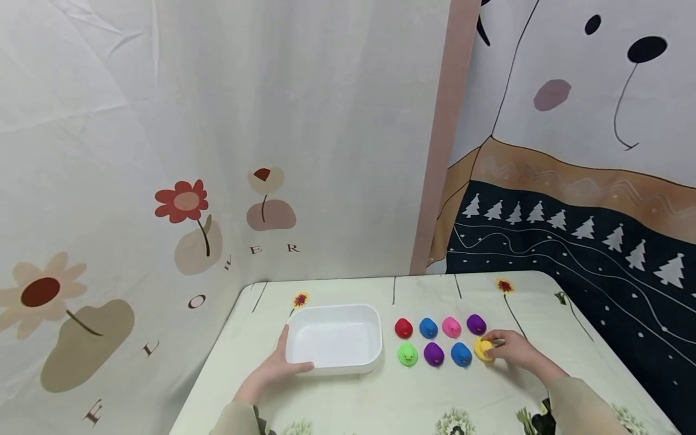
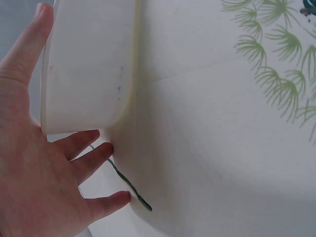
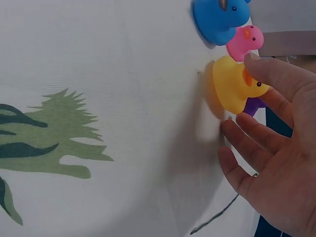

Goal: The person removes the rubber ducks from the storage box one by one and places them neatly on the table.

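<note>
At a corner of the white plastic tub (image 1: 334, 338), my left hand (image 1: 277, 364) rests its thumb along the near wall and its fingers by the left side. In the left wrist view its fingers are spread and fairly straight against the tub (image 2: 89, 64). My right hand (image 1: 511, 348) pinches a yellow toy duck (image 1: 482, 349), the rightmost in the near row. The right wrist view has the thumb at the duck's (image 3: 229, 84) face, the index finger partly hidden behind it, and the other fingers loosely extended.
Left of the yellow duck sit blue (image 1: 461, 354), purple (image 1: 434, 354) and green (image 1: 407, 354) ducks. Behind them are red (image 1: 403, 328), blue (image 1: 428, 328), pink (image 1: 451, 327) and purple (image 1: 476, 324) ones. A flowered cloth (image 1: 391, 402) covers the table; printed curtains (image 1: 337, 139) hang behind.
</note>
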Demonstrator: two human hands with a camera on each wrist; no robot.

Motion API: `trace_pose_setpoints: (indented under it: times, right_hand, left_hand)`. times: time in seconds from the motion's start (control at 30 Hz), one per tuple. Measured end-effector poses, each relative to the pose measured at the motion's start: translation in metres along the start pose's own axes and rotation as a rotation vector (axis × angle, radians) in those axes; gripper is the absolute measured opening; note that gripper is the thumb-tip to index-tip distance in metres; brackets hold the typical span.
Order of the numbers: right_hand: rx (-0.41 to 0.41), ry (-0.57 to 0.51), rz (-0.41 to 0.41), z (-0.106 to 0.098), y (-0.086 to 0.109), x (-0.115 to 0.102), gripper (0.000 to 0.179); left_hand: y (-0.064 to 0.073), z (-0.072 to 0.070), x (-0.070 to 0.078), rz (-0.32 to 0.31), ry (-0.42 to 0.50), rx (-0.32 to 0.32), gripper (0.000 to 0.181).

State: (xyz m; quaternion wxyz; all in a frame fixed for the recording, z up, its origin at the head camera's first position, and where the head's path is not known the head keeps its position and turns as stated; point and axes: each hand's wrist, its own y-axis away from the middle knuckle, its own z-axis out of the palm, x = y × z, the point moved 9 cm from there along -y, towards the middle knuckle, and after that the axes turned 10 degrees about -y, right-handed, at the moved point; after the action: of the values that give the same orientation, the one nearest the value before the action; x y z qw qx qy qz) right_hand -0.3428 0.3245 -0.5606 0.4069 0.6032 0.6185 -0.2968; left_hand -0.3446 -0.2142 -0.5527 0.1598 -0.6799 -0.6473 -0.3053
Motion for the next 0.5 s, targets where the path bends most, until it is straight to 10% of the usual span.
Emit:
trace_pose_setpoints:
  times: [0.5]
  right_hand:
    - [0.01,0.031,0.018,0.0003,-0.0001,0.0016,0.031]
  left_hand:
    - [0.0015,-0.0049,0.0056,0.018,-0.015,0.003,0.126]
